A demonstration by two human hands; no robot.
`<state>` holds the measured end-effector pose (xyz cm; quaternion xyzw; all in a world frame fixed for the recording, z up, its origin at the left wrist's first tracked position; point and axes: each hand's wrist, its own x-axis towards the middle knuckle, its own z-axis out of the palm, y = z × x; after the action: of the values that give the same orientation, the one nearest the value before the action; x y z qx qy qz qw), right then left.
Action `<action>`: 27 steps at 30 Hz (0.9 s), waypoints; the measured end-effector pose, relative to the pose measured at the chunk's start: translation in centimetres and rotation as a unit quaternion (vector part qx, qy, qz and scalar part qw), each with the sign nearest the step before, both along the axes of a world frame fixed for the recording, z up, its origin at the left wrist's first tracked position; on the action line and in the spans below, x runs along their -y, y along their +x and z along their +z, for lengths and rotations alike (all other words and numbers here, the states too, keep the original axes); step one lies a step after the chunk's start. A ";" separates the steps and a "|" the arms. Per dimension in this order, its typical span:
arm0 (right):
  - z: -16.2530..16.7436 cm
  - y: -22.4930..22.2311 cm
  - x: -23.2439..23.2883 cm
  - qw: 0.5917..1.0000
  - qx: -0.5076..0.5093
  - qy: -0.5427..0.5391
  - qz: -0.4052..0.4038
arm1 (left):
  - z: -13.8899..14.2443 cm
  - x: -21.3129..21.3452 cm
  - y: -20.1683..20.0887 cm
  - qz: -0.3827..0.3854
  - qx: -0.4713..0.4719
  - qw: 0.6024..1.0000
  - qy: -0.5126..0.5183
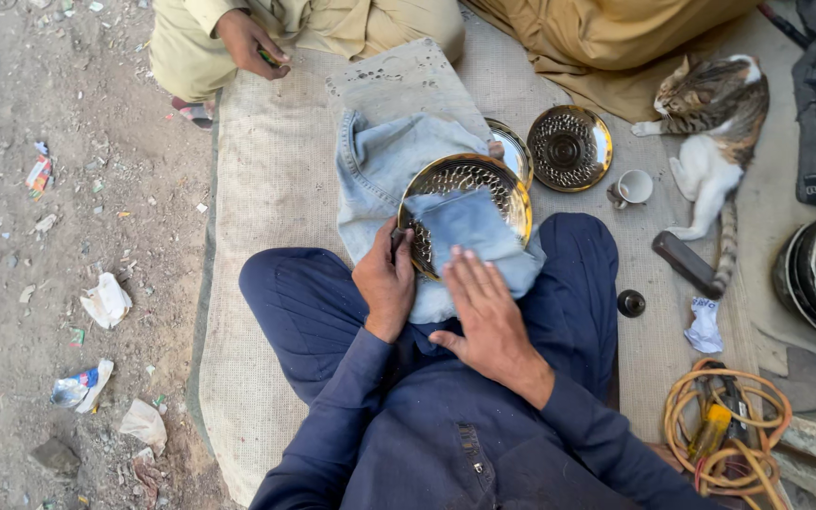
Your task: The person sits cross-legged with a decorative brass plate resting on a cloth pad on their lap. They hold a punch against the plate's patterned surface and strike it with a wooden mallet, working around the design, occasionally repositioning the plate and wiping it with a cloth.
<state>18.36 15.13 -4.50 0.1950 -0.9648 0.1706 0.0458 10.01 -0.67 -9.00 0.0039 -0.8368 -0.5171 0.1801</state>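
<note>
Your left hand (384,280) is closed on the near-left rim of the brass plate (465,194), thumb over the edge, so keep that grip firm and the plate braced against your knee while the other hand works. Hold it by the rim only; judging from the shine, fingers on the face would likely leave smears. Your right hand (486,316) lies open and flat, fingers together, pressing a fold of the pale denim cloth (380,161) onto the plate's lower half. Press with the whole palm and keep the cloth folded thick under your fingers, so the pressure spreads evenly into the patterned centre.

The plate sits tilted in your lap, over your crossed legs, with the cloth draped beneath and over it. It is round, golden and bright at the rim, with a dark dimpled pattern across its middle; the lower right part is hidden under the cloth.

Further right, another brass plate (569,147) lies on the mat (266,189), beside a small white cup (633,187) and a resting cat (715,123).
</note>
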 end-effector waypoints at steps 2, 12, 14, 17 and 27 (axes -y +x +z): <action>0.1 -1.3 0.4 0.996 0.032 -0.048 0.067 | -0.4 0.5 -0.1 -0.010 0.011 1.000 0.012; 1.4 -10.0 -2.4 0.994 -0.053 0.096 -0.025 | 0.1 0.0 -0.1 -0.004 -0.008 1.000 0.025; 1.4 -7.5 -2.9 0.994 -0.055 0.077 -0.063 | 0.3 -0.1 -0.1 -0.005 -0.013 0.999 0.033; 0.5 -2.4 -2.8 0.993 -0.076 0.036 -0.087 | 0.3 0.0 -0.1 -0.006 -0.010 0.999 0.033; -1.5 9.1 -17.3 0.937 -0.084 0.015 -0.340 | 0.2 0.4 0.0 -0.017 -0.013 1.000 0.020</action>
<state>27.48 32.46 -5.98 -0.1305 -0.9685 0.1137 0.1790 10.03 -1.08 -8.84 -0.0133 -0.8238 -0.5369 0.1817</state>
